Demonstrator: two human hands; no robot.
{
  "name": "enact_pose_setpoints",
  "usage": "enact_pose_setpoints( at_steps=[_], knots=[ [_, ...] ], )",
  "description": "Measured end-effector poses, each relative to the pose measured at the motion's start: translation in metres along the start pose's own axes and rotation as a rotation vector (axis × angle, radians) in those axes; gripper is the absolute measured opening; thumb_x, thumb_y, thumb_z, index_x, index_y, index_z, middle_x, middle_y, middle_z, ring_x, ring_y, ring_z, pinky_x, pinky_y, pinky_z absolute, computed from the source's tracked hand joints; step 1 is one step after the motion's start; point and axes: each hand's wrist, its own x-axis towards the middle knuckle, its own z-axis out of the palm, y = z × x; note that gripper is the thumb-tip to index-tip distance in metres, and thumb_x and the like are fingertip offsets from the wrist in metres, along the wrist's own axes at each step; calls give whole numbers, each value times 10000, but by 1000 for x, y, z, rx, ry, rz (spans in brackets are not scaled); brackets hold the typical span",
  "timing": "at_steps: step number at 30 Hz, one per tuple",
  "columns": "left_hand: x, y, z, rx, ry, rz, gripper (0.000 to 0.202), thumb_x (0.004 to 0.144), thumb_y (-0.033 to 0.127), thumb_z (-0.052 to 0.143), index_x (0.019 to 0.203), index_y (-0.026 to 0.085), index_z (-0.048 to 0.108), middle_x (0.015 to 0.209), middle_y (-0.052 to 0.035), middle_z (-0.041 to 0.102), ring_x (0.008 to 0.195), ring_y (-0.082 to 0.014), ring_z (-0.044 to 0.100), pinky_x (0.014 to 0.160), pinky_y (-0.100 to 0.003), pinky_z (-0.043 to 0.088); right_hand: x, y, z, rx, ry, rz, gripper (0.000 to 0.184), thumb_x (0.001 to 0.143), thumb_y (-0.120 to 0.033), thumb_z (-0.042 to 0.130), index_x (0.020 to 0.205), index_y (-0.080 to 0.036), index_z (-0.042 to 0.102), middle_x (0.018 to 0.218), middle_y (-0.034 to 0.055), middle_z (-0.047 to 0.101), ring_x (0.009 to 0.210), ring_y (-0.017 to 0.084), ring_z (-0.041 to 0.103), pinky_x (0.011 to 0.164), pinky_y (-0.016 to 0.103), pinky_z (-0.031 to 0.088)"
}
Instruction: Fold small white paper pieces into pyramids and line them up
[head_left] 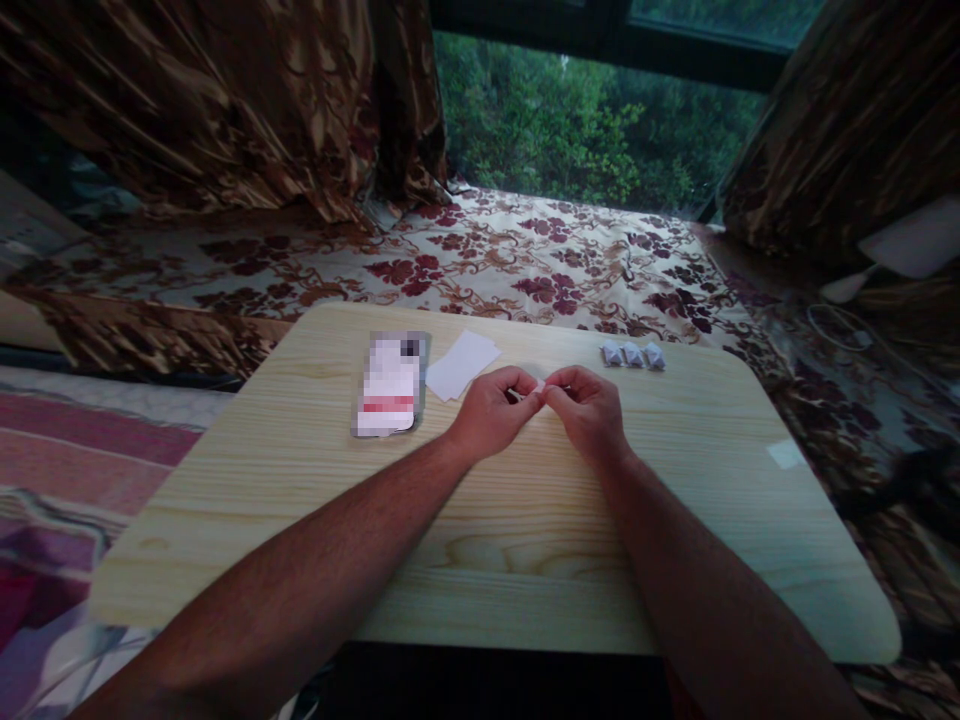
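Observation:
Over the middle of the wooden table, my left hand and my right hand meet at the fingertips. Both are closed in a pinch on a small piece of white paper, mostly hidden by the fingers. Just beyond my left hand lie a few flat white paper sheets, overlapping one another. Past my right hand, several small folded paper shapes, at least three, stand in a row; the middle folded paper shape looks faceted and pointed.
A phone-like object, partly pixelated, lies left on the light wood table. A pale scrap rests near the right edge. Behind are a flower-patterned cloth ledge, brown curtains and a window. A white lamp-like object is at far right.

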Motion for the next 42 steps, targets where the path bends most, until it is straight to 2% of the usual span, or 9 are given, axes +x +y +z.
enact_pose_setpoints(
  at_steps=[11, 18, 42],
  knots=[
    [0, -1, 0, 33, -2, 25, 246, 790, 394, 674, 746, 151, 669, 716, -21, 659, 618, -114, 537, 569, -236, 403, 0, 1, 1, -30, -43, -33, 73, 763, -241, 643, 715, -185, 645, 626, -21, 621, 560, 116, 539, 550, 248, 431],
    [1, -1, -1, 20, -7, 9, 258, 791, 410, 669, 755, 155, 671, 725, -23, 665, 623, -119, 539, 579, -240, 412, 0, 2, 1, -20, -20, -25, 87, 751, -269, 676, 730, -185, 672, 659, -5, 657, 581, 128, 570, 562, 255, 452],
    [-2, 0, 0, 72, -16, 53, 236, 805, 378, 653, 735, 152, 650, 705, -9, 639, 613, -104, 521, 558, -225, 384, -1, 2, 0, -78, -49, -46, 42, 743, -199, 635, 736, -171, 665, 643, -8, 629, 581, 119, 540, 556, 246, 424]
  ],
)
